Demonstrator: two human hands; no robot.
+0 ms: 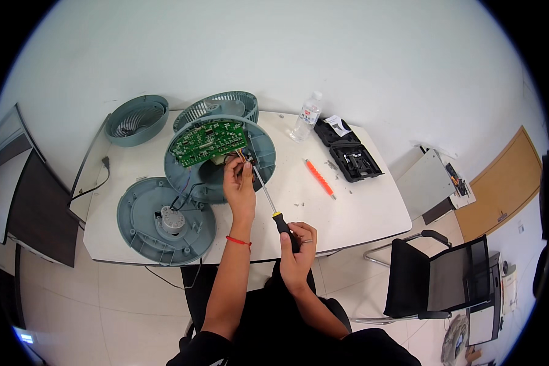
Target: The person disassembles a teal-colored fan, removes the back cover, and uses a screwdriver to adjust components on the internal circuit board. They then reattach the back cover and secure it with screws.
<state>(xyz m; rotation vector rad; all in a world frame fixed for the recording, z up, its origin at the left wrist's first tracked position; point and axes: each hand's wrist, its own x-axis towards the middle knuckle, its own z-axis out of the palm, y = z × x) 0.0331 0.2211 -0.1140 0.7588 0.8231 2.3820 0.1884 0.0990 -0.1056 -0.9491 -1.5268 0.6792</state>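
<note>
My right hand [298,251] is closed around the black and yellow handle of a screwdriver [266,194]. Its long shaft slants up and left to a spot beside my left fingertips. My left hand [240,188], with a red cord at the wrist, pinches at thin coloured wires [242,155] by a green circuit board [209,143]; exactly what sits between the fingers is too small to make out. The board leans in a round grey-green fan housing [266,150]. Nearer to me on the left lies a round base cover [134,219] with a white motor [172,220] on it.
Two grey-green grille parts, a round one [154,130] and another [247,104], stand at the back. A water bottle [307,117], an open black tool case [369,172], an orange pen-shaped tool [319,179] and small screws [332,165] lie right. A black chair [402,277] stands beyond the table.
</note>
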